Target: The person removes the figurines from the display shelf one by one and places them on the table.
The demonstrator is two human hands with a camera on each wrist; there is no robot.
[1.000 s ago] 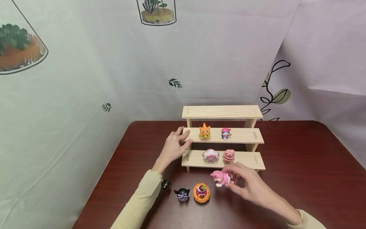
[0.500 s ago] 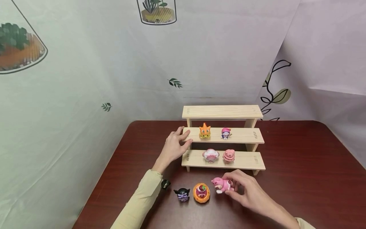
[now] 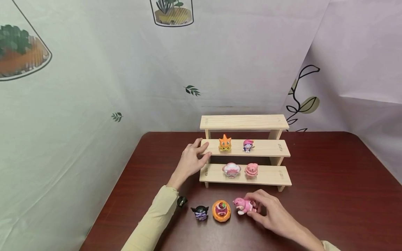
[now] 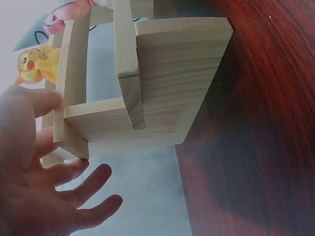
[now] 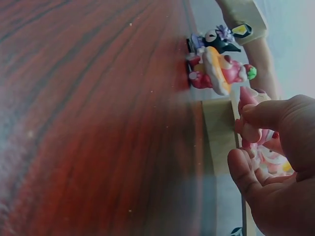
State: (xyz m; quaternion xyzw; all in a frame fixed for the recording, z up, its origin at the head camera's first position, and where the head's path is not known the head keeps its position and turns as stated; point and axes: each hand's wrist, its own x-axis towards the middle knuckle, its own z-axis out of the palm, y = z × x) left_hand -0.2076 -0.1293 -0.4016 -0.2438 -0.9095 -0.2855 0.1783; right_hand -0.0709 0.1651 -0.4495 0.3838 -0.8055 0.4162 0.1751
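Note:
In the head view my right hand (image 3: pixel 276 214) pinches a pink bear figurine (image 3: pixel 242 205) between thumb and fingers, low over the table in front of the stepped wooden display shelf (image 3: pixel 245 177). The bear lies tilted on its side, head to the left. The right wrist view shows the thumb and a fingertip on the bear (image 5: pixel 250 132), partly hiding it. My left hand (image 3: pixel 188 162) holds the left end of the middle tier; in the left wrist view the thumb lies on the board (image 4: pixel 71 88) and other fingers touch its end.
An orange figurine (image 3: pixel 224 143) and a pink-hatted one (image 3: pixel 247 146) stand on the middle tier. Two pink figurines (image 3: pixel 231 170) occupy the bottom tier. On the table are an orange round cake-like figurine (image 3: pixel 221 211), a black-and-purple one (image 3: pixel 200 212) and a small black piece (image 3: pixel 181 201).
My right hand has moved down and toward the table's front, away from the shelf, with the pink bear figurine in it. The left hand stays at the shelf's end.

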